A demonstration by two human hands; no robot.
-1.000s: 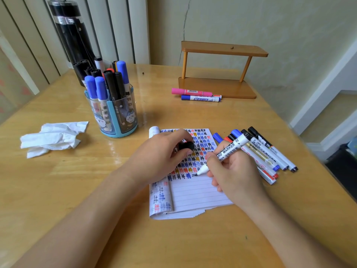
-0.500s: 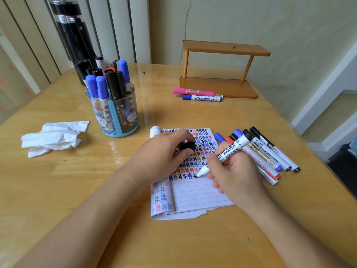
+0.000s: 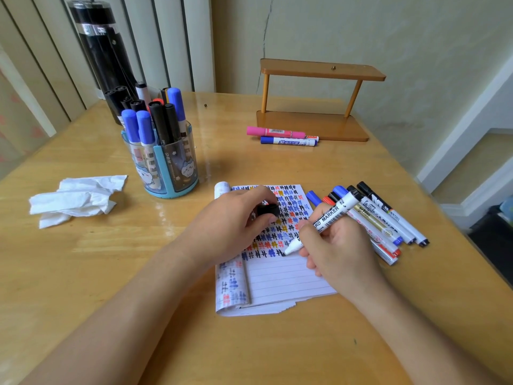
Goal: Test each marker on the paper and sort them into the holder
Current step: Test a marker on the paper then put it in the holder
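While the right hand (image 3: 341, 254) writes, its fingers (image 3: 306, 227) are curled and pinch the marker (image 3: 331, 215) low on the barrel, pen-style. Nib is down on the paper (image 3: 283, 276) at the end of the last row of test marks, with the first blank line just below. Barrel slants up and away to the right. Judged: a test stroke in hand.

Left hand (image 3: 230, 226): fingers (image 3: 262, 191) curled, thumb and forefinger pinching a black cap (image 3: 268, 210). Presumably this marker's, held ready for re-capping. The hand lies on the left part of the paper, which looks meant to pin the sheets flat. The left edge of the top sheet is rolled over.

Outward. Loose markers (image 3: 388, 226) lie in a rough row on the counter (image 3: 83, 273) just right of the paper, partly under the right hand. Judged: the untested lot, placed within easy reach. Holder (image 3: 166, 168) stands beyond the paper to the left, apart from it, packed with upright markers, blue and black caps up. Likely next: cap on, marker into holder.

Further back, a pink marker (image 3: 274, 132) and a blue marker (image 3: 288, 140) lie side by side against the foot of a small brown stand (image 3: 313, 129). Set aside, reason not evident. Crumpled tissue (image 3: 75, 198) far left. Tall black cylinder (image 3: 97, 51) behind the holder.
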